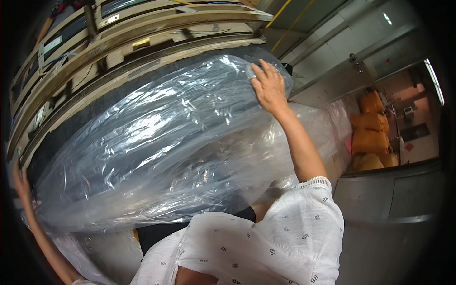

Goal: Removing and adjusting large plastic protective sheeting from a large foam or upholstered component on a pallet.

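Note:
A large sheet of clear, shiny plastic film (142, 128) spreads in wrinkled folds over dark fabric (57, 142) in front of me. My right hand (270, 88) rests on the film near its far right corner, fingers spread. At the far left rim, my left hand (21, 185) reaches to the film's left end with its fingers stretched out. I see that hand edge-on, and whether it touches the film is unclear. Toward me the film hangs down over the near edge.
A slatted wooden frame (128, 35) runs along the far side, and another person's arm (46, 27) shows behind it. Stacked orange sacks (370, 130) lie at the right, past a metal-edged partition (327, 88). Yellow cords (280, 16) hang at the upper right.

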`<state>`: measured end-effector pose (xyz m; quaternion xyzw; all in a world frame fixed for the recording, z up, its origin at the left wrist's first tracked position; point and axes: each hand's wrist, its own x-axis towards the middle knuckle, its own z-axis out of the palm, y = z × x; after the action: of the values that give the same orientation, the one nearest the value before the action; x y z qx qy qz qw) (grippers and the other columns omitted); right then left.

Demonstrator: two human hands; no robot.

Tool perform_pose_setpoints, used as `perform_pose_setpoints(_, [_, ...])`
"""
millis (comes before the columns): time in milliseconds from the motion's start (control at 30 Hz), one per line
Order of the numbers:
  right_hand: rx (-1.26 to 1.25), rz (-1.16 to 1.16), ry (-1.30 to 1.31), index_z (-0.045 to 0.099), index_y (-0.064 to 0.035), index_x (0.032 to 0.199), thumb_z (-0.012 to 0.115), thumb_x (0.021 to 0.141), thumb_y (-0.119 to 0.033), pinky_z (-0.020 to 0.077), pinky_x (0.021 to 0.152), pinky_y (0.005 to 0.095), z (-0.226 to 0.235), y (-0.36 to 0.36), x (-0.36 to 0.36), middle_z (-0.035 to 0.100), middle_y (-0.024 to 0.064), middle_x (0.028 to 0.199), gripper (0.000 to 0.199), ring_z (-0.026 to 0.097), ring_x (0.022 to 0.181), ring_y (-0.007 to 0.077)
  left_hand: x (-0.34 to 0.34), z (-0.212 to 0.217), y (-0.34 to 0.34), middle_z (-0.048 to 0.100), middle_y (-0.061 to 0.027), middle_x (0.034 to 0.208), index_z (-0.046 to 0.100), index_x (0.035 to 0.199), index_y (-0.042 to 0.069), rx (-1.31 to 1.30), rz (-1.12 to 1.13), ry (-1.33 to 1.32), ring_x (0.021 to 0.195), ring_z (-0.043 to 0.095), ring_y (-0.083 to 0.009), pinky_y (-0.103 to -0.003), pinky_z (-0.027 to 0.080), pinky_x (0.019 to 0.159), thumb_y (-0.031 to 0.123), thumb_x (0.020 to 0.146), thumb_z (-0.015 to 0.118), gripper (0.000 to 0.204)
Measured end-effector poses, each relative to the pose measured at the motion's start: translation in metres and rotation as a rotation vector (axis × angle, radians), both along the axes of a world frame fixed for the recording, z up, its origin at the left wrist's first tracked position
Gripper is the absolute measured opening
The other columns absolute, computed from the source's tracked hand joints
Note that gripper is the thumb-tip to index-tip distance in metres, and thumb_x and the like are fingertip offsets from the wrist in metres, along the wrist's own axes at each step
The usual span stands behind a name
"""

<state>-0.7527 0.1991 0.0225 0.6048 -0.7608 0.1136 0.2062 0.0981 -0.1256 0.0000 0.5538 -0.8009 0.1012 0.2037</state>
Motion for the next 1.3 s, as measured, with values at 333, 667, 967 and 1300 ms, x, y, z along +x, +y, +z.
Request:
perform_pose_setpoints(333, [-0.038,0.042,-0.359,0.052,-0.0031,0.113,0.047,0.086,-0.023,0.0423,0.081,0.0403,0.016,-0.006,-0.052,0.058,0.0154,0.104,0.034,0.052,0.098,0.0342,-0.322,0.024,0.162,0.048,-0.0035,0.083,0.047,0.09,0.001,0.34,-0.311,0.565,0.075,0.045,-0.01,-0.019,0.037,0.069,0.005,0.088,0.051,0.006])
perform_pose_setpoints(667, [-0.07,0.351,-0.133,0.058,-0.0028,0.105,0.057,0.08,-0.019,0.0458,0.073,0.0334,0.017,0.012,0.058,0.058,0.0066,0.108,0.029,0.054,0.085,0.0252,-0.004,0.049,0.211,0.061,-0.0092,0.093,0.059,0.1,-0.002,0.156,0.082,0.125,0.092,0.055,-0.0208,-0.028,0.04,0.089,0.011,0.088,0.055,0.018])
perform_pose_setpoints(967, [-0.233,0.02,-0.593,0.062,-0.0051,0.08,0.068,0.072,-0.019,0.0441,0.072,0.0352,0.004,-0.02,0.019,0.057,0.0092,0.083,0.017,0.055,0.082,0.0235,-0.011,0.014,0.328,0.063,-0.0105,0.093,0.06,0.097,-0.003,-0.055,0.001,-0.061,0.094,0.057,-0.0265,-0.043,0.035,0.098,0.008,0.084,0.057,0.018])
perform_pose_setpoints(1300, [-0.519,0.289,-1.455,0.046,-0.002,0.096,0.047,0.089,-0.011,0.0404,0.057,0.0227,0.061,-0.081,0.028,0.06,0.0102,0.085,0.011,0.055,0.068,0.012,-0.077,0.018,0.206,0.05,-0.0097,0.123,0.046,0.124,-0.002,0.001,0.26,1.059,0.113,0.047,-0.0194,-0.029,0.034,0.097,0.024,0.093,0.043,0.04])
